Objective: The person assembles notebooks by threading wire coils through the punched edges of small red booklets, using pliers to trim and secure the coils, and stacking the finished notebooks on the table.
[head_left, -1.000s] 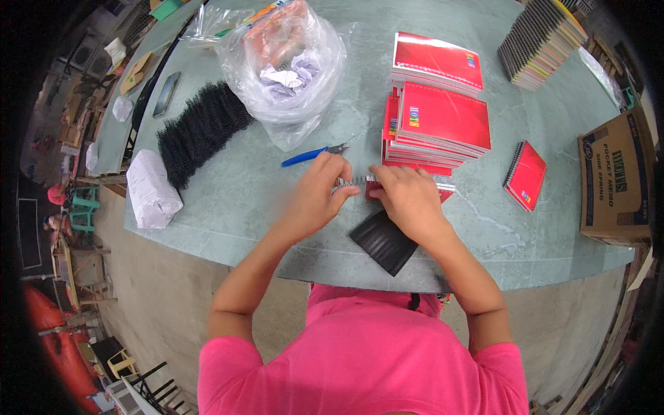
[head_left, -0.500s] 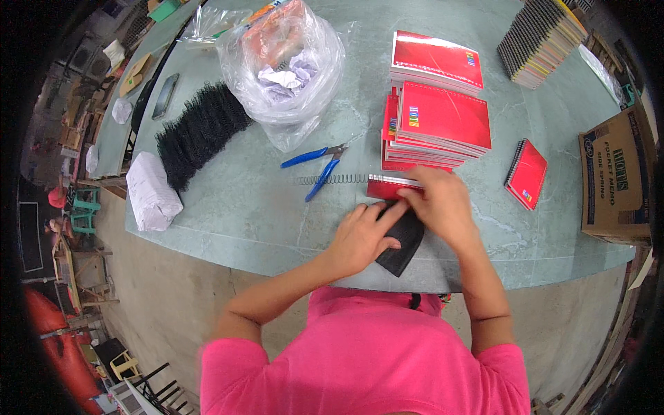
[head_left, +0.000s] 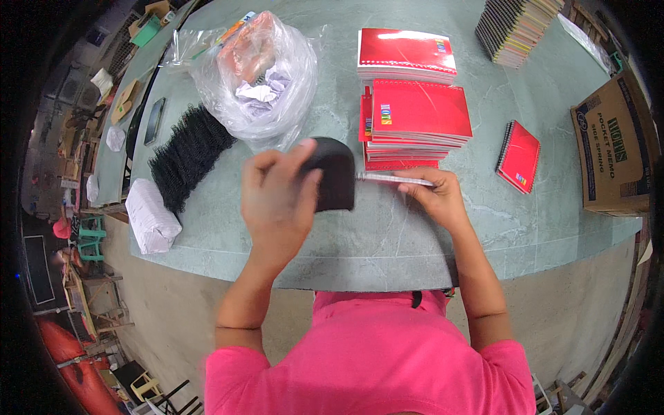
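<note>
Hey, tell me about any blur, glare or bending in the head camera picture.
Head view: the left hand is smeared, likely by motion; head view: shine on the far red notebook stack; head view: the table edge bows, corners black.

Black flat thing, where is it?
In the head view, the black pad is in the person's left hand, just left of the thin notebook in the right hand.

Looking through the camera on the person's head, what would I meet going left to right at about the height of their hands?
White paper bundle, black spiral coils, left hand, black pad, thin notebook seen edge-on, right hand, lone red notebook, cardboard box.
</note>
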`<state>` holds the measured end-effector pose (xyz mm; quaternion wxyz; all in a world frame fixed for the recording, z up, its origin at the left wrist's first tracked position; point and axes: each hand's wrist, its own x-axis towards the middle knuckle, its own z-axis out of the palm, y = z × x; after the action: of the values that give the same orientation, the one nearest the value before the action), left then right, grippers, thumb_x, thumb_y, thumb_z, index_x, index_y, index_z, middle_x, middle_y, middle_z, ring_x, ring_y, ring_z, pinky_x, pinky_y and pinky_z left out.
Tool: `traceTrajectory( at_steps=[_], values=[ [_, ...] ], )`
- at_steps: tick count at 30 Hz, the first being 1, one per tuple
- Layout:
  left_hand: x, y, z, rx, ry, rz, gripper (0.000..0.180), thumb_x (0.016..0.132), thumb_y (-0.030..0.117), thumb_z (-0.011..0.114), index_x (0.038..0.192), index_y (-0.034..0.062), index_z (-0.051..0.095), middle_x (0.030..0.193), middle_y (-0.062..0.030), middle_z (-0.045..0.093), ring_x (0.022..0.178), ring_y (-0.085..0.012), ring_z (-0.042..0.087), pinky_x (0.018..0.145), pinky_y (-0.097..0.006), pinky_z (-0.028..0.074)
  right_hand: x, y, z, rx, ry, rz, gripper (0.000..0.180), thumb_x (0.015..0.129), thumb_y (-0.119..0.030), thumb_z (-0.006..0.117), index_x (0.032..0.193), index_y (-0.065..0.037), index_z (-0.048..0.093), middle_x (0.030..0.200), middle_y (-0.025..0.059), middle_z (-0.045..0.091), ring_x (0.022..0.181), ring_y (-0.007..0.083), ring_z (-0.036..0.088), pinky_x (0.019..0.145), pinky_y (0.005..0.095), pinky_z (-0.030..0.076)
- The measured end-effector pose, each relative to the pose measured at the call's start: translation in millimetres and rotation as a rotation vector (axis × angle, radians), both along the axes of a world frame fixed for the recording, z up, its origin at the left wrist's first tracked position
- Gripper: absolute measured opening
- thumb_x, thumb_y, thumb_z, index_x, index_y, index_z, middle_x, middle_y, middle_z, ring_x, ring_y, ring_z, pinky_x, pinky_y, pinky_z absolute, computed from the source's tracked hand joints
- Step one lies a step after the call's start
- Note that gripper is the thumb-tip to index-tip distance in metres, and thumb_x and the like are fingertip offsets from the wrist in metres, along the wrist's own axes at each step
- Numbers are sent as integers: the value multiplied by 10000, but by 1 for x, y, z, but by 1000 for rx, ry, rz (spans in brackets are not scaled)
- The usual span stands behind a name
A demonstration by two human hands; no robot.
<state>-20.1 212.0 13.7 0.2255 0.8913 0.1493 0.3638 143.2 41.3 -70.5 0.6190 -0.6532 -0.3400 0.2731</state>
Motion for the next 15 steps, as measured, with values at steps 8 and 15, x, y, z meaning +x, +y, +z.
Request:
traceTrajectory(
  at_steps=[8,15],
  values=[
    [6,-1,-2,-29,-2,11,369,725,2,680,1082,87,639,911,-91,557,833,-228,551,726,-313,451,5,-1,-13,-49,143,10,214,749,-3,709,962,-19,688,912,52,688,833,95,607,754,243,482],
    [6,-5,9,50,-3,35,319,716,-5,685,1028,53,647,909,-89,609,825,-216,561,732,-315,455,-1,1,-13,10,113,-48,210,759,-26,711,968,-22,686,885,41,688,819,90,598,744,238,472]
  ],
)
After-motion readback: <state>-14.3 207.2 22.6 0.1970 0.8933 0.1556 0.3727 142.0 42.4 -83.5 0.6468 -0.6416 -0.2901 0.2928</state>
